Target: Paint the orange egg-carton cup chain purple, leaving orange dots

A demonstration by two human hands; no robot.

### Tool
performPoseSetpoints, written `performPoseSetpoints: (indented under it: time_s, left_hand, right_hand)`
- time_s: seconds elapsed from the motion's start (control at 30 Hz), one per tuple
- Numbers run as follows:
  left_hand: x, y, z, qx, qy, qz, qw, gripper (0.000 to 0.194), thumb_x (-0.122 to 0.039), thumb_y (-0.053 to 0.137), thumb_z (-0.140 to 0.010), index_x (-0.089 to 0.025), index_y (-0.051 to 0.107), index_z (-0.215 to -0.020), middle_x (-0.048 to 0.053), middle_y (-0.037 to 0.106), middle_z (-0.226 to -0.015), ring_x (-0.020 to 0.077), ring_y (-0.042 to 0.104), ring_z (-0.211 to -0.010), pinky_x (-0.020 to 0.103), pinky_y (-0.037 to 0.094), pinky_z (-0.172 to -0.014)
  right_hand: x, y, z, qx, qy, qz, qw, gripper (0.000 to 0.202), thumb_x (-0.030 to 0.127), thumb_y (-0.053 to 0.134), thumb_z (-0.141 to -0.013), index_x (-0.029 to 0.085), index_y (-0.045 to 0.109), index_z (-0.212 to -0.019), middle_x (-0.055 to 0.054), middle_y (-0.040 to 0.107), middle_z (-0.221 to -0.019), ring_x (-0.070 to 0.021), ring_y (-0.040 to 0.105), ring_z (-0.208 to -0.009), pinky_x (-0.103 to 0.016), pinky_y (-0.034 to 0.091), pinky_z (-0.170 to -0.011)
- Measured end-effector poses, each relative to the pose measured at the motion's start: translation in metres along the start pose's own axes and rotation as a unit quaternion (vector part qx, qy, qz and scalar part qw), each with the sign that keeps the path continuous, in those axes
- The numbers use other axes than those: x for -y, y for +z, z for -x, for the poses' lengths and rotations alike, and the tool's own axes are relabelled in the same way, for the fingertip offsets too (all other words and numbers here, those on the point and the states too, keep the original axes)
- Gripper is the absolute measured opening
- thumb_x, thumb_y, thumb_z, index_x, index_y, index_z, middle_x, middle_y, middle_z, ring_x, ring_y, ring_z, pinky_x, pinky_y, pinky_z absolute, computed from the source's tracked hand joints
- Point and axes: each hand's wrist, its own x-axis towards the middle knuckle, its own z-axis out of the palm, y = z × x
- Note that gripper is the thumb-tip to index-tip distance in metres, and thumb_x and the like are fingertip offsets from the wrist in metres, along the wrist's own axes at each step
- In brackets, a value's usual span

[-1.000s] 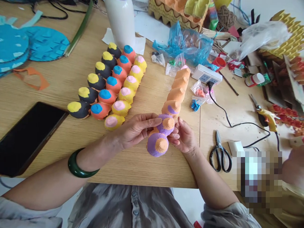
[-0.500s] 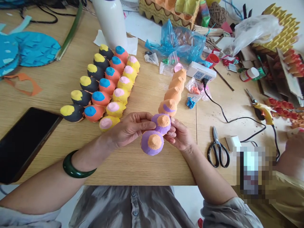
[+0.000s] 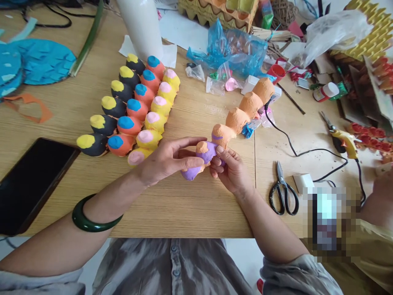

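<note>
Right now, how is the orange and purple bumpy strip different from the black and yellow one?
The orange strip is held by the left hand and right hand; the black strip rests on the table. On the orange strip, purple shows on just some bumps; on the black strip, every bump has a yellow top. Both have six bumps in a row.

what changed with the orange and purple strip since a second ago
The orange-and-purple strip has turned: its far end swung right and now overlaps the white power strip in view, and its cups rolled leftward. The right hand now presses its thumb on a purple cup; the left hand stays on the near end. The painted rows, scissors and phone stayed put.
</note>
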Motion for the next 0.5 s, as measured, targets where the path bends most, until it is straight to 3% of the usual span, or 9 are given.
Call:
performPoseSetpoints:
  time_s: [0.1, 0.23, 0.4, 0.5]
  left_hand:
    - [0.005, 0.007, 0.002, -0.048, 0.009, -0.036, 0.998, 0.073, -0.048, 0.095, -0.088, -0.018, 0.076, -0.151, 0.014, 0.088, -0.126, 0.0317, 0.085, -0.109, 0.034, 0.068, -0.08]
    - [0.012, 0.012, 0.005, -0.096, 0.05, -0.106, 0.988, 0.061, -0.048, 0.091, -0.092, -0.018, 0.08, -0.144, 0.012, 0.088, -0.129, 0.0293, 0.086, -0.11, 0.036, 0.07, -0.093]
    - [0.008, 0.01, 0.005, 0.0, 0.043, -0.049, 0.998, 0.056, -0.048, 0.08, -0.101, -0.018, 0.077, -0.148, 0.011, 0.089, -0.121, 0.03, 0.087, -0.108, 0.036, 0.07, -0.091]
    - [0.004, 0.009, 0.005, 0.0, 0.056, -0.049, 0.997, 0.06, -0.043, 0.08, -0.099, -0.017, 0.074, -0.153, 0.014, 0.085, -0.135, 0.0322, 0.083, -0.12, 0.038, 0.069, -0.1]
  right_hand:
    - [-0.001, 0.003, 0.003, 0.002, -0.001, 0.008, 1.0, 0.049, 0.053, 0.099, -0.083, 0.021, 0.064, -0.072, 0.008, 0.056, -0.064, -0.0057, 0.031, -0.05, -0.019, 0.05, -0.045]
    - [-0.001, 0.003, 0.003, 0.008, 0.0, 0.003, 1.0, 0.048, 0.053, 0.1, -0.082, 0.021, 0.066, -0.072, 0.008, 0.058, -0.063, -0.0059, 0.032, -0.05, -0.019, 0.049, -0.044]
    - [-0.001, -0.002, -0.001, -0.024, 0.023, -0.004, 0.999, 0.049, 0.053, 0.098, -0.083, 0.021, 0.063, -0.069, 0.009, 0.051, -0.061, -0.0065, 0.033, -0.05, -0.019, 0.047, -0.044]
    - [0.0, -0.002, -0.001, -0.027, 0.021, 0.0, 0.999, 0.049, 0.053, 0.098, -0.084, 0.021, 0.064, -0.069, 0.009, 0.05, -0.061, -0.0068, 0.034, -0.051, -0.019, 0.047, -0.044]
